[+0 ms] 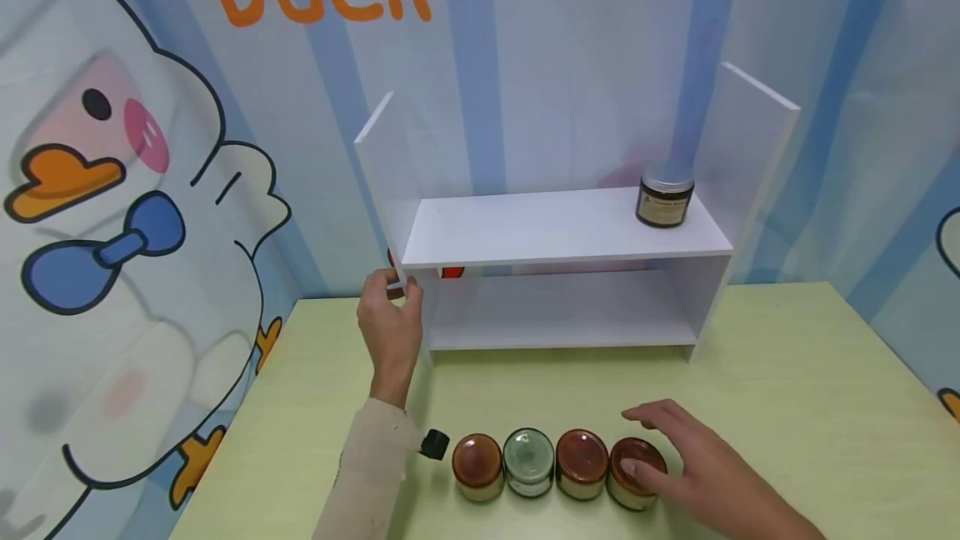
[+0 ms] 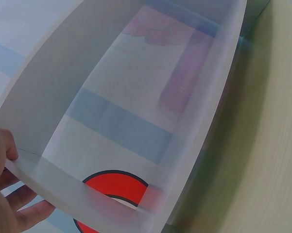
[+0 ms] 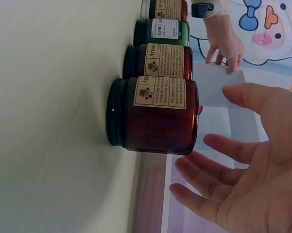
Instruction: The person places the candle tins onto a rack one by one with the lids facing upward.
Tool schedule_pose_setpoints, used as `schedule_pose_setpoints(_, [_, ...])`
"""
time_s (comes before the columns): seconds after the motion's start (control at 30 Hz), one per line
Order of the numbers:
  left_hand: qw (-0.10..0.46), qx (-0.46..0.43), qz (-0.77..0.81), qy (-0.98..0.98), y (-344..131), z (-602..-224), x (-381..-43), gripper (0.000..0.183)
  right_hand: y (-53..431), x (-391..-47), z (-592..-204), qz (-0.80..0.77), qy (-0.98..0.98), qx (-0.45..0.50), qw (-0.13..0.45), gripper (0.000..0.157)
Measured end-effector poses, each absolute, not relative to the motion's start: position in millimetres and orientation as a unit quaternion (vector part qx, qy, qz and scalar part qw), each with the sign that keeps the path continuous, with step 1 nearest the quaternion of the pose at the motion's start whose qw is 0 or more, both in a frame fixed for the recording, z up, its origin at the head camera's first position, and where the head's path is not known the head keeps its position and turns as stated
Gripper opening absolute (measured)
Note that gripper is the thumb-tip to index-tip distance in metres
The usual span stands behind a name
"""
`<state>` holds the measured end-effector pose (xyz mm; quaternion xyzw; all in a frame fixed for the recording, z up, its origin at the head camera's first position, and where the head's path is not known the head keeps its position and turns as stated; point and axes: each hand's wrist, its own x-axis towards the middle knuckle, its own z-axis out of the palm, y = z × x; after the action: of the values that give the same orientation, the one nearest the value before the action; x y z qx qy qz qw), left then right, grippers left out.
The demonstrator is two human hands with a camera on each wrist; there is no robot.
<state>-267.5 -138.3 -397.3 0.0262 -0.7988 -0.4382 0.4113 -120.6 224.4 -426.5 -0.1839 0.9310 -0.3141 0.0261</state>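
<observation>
Left hand: my left hand (image 1: pixel 392 323) grips the left side panel (image 1: pixel 388 182) of the white shelf unit (image 1: pixel 525 227) by its front edge.
Right hand: my right hand (image 1: pixel 701 465) has its fingers spread and lightly bent beside the rightmost jar (image 3: pixel 158 116), holding nothing; whether a fingertip touches the glass, I cannot tell.
Hands together or apart: well apart, one at the unit, one at the jars.
Shelf unit: one, with two boards and two side panels; stands near the far edge of the table (image 1: pixel 817 382).
Jar count: five in all, four on the table, one on the unit.
Jar row: in front of the unit, toward the table's near edge; from the left, an amber jar (image 1: pixel 477 461), a green jar (image 1: pixel 528 457), a red-brown jar (image 1: pixel 582 457), then the rightmost, also red-brown.
Upper board: one dark jar (image 1: pixel 664 198) with a pale top, near the right end; its label is too small to read.
Row labels: the green one reads "SCENTED"; the third shows "Arom"; the rightmost bears a flower drawing and small print, "Everything that you".
Backdrop: one word, "DUCK", in orange letters (image 1: pixel 336 13), above one large cartoon duck (image 1: pixel 213 294) at left.
</observation>
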Motion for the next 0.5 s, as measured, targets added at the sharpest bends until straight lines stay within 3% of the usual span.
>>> schedule_pose_setpoints(0.13, [0.413,0.025,-0.438,-0.798,-138.1,-397.0,-267.2,0.014,224.9,-120.4,-430.0,-0.303,0.930,-0.198,0.067,0.064])
schedule_pose_setpoints(0.5, [0.411,0.025,-0.442,-0.797,-137.7,-396.3,-266.7,0.014,224.8,-123.5,-438.2,-0.299,0.923,-0.201,0.136,0.064])
